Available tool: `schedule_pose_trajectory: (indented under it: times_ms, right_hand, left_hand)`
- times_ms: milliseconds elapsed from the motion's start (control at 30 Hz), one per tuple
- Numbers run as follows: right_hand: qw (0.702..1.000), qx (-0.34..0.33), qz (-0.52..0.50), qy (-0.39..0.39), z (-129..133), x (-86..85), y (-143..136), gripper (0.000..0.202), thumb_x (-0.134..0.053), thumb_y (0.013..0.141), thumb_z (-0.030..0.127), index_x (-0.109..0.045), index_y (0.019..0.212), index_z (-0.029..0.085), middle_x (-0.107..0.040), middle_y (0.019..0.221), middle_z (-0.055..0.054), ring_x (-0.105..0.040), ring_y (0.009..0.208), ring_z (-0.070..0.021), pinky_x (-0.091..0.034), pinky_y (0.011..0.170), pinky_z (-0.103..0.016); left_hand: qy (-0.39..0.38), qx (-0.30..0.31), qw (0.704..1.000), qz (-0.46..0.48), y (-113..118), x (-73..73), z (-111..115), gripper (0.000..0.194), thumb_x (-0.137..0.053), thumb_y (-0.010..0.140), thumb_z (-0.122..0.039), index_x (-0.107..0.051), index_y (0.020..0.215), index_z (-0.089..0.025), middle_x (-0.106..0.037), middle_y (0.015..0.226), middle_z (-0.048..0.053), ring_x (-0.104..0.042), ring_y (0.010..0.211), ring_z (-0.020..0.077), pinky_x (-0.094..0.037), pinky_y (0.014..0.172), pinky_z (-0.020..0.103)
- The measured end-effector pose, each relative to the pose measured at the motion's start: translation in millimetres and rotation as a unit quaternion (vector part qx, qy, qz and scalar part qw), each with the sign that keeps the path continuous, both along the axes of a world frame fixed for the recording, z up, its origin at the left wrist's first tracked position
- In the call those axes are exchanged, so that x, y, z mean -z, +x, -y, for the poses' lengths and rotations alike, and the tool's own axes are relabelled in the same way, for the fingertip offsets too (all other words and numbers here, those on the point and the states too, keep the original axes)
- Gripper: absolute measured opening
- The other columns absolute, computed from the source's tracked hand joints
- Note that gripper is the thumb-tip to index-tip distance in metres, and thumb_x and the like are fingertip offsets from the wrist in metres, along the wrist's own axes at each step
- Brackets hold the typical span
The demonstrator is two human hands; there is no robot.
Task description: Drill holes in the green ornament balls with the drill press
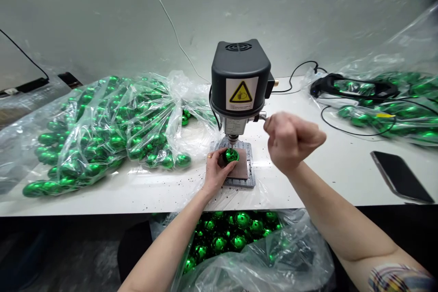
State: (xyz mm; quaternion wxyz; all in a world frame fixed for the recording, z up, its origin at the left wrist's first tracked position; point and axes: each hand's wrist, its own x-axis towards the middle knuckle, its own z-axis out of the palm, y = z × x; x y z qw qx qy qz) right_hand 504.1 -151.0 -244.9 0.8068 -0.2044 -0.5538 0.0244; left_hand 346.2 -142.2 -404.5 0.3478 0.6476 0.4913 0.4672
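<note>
A small black bench drill press with a yellow warning label stands on the white table. My left hand grips a shiny green ball between thumb and fingers. It holds the ball on a brown square pad over the grey metal base, right under the chuck. The drill tip seems to meet the top of the ball; the exact contact is too small to tell. My right hand, slightly blurred, is closed around the drill press lever at the machine's right side.
Clear plastic bags of green balls lie on the left. Another bag lies at the right behind a black strap-like device. A phone rests near the right front edge. Below the table is an open bag of balls. Dark crumbs dot the tabletop.
</note>
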Motion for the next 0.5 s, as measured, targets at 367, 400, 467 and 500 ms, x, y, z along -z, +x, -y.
schedule_pose_trajectory:
  times_ms: [367,400,467,500]
  right_hand:
    - [0.973,-0.091,-0.143,-0.154,-12.9,-56.6,-3.7,0.044,-0.066,0.084,0.019,-0.043,0.046,0.021,-0.035,0.042,0.005,-0.027,0.034,-0.0064,-0.017,0.031,-0.027]
    - [0.974,-0.09,-0.147,-0.15,-13.0,-55.7,-4.1,0.044,-0.066,0.084,0.018,-0.042,0.046,0.021,-0.035,0.042,0.005,-0.027,0.034,-0.0064,-0.016,0.031,-0.027]
    - [0.975,-0.085,-0.146,-0.146,-13.6,-54.3,-4.5,0.044,-0.065,0.084,0.019,-0.041,0.047,0.021,-0.034,0.042,0.006,-0.026,0.034,-0.0063,-0.015,0.031,-0.027]
    - [0.976,-0.079,-0.14,-0.145,-14.2,-53.7,-4.5,0.044,-0.065,0.085,0.02,-0.041,0.048,0.021,-0.034,0.043,0.006,-0.026,0.035,-0.0062,-0.015,0.032,-0.027]
  left_hand:
    - [-0.029,0.074,0.962,-0.262,-45.2,-78.9,29.8,0.02,-0.078,0.075,-0.028,-0.064,0.089,-0.022,-0.058,0.063,-0.001,-0.058,0.065,0.0202,-0.043,0.065,0.031]
    - [-0.016,0.051,0.952,-0.301,-50.9,-81.5,28.9,0.027,-0.082,0.071,-0.031,-0.062,0.085,-0.022,-0.057,0.063,0.0,-0.059,0.069,0.0225,-0.043,0.066,0.032]
    - [0.01,-0.01,0.934,-0.358,-56.7,-81.2,25.2,0.043,-0.089,0.062,-0.043,-0.055,0.077,-0.022,-0.055,0.067,0.002,-0.06,0.078,0.0277,-0.045,0.071,0.035]
    - [0.024,-0.034,0.928,-0.37,-56.3,-78.8,23.3,0.05,-0.09,0.059,-0.05,-0.053,0.077,-0.022,-0.056,0.071,0.003,-0.059,0.082,0.0295,-0.045,0.074,0.037]
